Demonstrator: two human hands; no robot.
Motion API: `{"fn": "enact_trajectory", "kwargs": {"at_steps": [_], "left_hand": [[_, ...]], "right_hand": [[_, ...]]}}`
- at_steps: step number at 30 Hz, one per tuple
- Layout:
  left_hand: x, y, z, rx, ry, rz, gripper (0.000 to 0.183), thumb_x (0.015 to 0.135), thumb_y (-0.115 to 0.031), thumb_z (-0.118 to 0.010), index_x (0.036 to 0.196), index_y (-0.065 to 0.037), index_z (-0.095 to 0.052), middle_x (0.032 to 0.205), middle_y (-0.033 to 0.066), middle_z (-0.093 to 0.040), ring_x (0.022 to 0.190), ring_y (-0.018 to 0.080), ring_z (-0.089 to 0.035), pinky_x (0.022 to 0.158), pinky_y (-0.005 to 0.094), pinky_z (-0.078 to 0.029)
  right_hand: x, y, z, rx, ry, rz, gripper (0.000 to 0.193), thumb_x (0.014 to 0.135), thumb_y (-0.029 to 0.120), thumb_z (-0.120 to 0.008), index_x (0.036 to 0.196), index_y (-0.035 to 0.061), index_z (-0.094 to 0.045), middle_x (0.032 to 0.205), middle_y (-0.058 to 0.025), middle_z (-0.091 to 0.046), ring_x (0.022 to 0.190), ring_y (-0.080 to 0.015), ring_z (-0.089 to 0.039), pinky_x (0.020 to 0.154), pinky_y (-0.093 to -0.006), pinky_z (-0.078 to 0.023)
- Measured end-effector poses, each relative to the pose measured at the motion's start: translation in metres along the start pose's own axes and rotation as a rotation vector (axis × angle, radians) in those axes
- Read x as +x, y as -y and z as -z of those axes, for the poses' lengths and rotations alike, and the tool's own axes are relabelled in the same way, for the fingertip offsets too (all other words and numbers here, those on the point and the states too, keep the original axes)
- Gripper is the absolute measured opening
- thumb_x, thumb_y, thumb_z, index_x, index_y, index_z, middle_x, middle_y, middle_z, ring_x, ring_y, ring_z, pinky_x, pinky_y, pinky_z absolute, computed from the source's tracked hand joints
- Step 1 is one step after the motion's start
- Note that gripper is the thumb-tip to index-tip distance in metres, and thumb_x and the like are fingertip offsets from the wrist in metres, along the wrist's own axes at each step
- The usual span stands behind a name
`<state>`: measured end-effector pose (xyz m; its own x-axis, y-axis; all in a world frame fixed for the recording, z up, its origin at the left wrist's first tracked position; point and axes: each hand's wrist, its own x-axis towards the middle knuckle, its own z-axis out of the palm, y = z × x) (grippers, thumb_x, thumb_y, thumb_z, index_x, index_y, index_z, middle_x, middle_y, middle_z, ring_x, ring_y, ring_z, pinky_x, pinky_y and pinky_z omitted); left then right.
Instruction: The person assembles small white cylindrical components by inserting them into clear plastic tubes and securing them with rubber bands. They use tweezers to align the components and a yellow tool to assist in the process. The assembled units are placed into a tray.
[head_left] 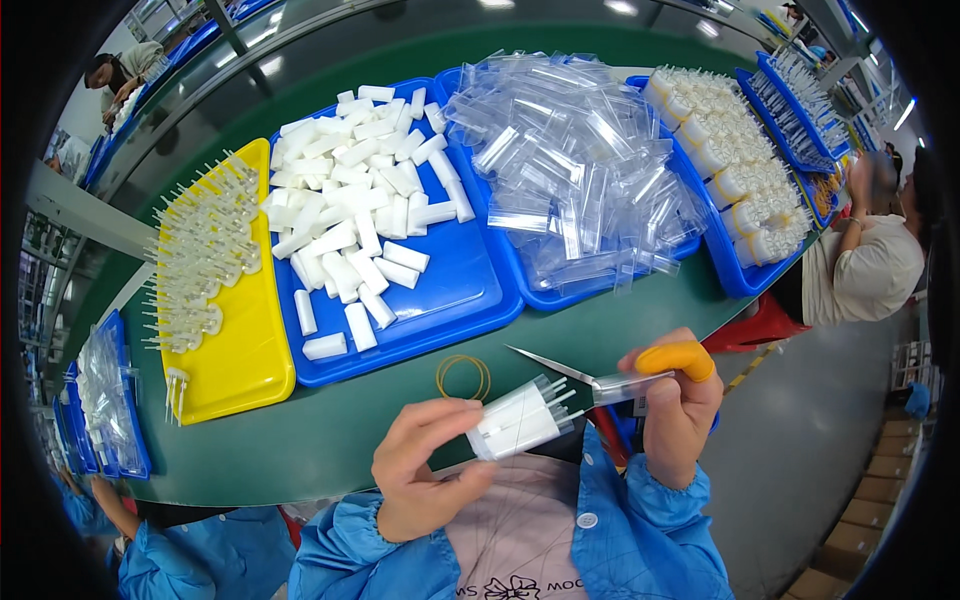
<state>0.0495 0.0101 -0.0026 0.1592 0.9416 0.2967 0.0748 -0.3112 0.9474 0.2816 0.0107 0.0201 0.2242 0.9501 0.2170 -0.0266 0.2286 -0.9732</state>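
My left hand [425,465] grips a bundle [515,422] of white pieces in a clear plastic wrap, with several thin white sticks poking out of its right end. Between the thumb and fingers of my right hand [675,415] is a clear plastic sleeve [625,387], held just right of the stick ends. An orange finger cot [677,358] covers one finger of that hand. Beyond the two hands lies a pair of scissors [548,363], blade pointing left, its handles partly hidden. Yellow rubber bands [463,378] rest on the green table beside the bundle.
A yellow tray [235,365] carries white stick pieces. Blue trays hold white blocks [365,225], clear plastic sleeves [570,160] and banded white bundles [735,165]. Co-workers sit at the right [870,260] and lower left [200,555].
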Motion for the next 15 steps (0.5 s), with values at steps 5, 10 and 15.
{"fn": "enact_trajectory", "kwargs": {"at_steps": [5, 10, 15], "left_hand": [[0.000, -0.001, -0.001, 0.124, 0.043, -0.079, 0.045, 0.062, -0.005, -0.079, 0.105, 0.001, -0.065, 0.107, 0.0155, -0.062, 0.095, 0.0240, -0.062, 0.081, 0.0311, -0.050], [0.002, -0.005, -0.001, 0.218, 0.059, -0.137, 0.045, 0.062, -0.006, -0.079, 0.104, 0.001, -0.066, 0.105, 0.0149, -0.063, 0.093, 0.0238, -0.063, 0.075, 0.0293, -0.052], [0.001, -0.017, -0.002, 0.363, 0.133, -0.168, 0.047, 0.058, -0.006, -0.078, 0.103, -0.002, -0.067, 0.101, 0.0142, -0.060, 0.086, 0.0233, -0.059, 0.071, 0.0295, -0.048]], "right_hand": [[0.006, -0.001, -0.006, -0.051, 0.051, -0.052, 0.017, 0.081, 0.009, -0.062, 0.093, -0.0031, -0.060, 0.090, -0.0076, -0.057, 0.086, -0.0157, -0.051, 0.079, -0.0279, -0.040], [0.006, -0.005, -0.006, -0.138, 0.157, -0.031, 0.015, 0.078, 0.010, -0.064, 0.087, -0.0020, -0.062, 0.089, -0.0091, -0.059, 0.089, -0.0222, -0.053, 0.083, -0.0318, -0.041], [0.004, -0.003, -0.010, -0.145, 0.131, -0.020, 0.015, 0.074, 0.008, -0.065, 0.086, -0.0017, -0.062, 0.087, -0.0099, -0.060, 0.088, -0.0239, -0.053, 0.083, -0.0339, -0.042]]}}
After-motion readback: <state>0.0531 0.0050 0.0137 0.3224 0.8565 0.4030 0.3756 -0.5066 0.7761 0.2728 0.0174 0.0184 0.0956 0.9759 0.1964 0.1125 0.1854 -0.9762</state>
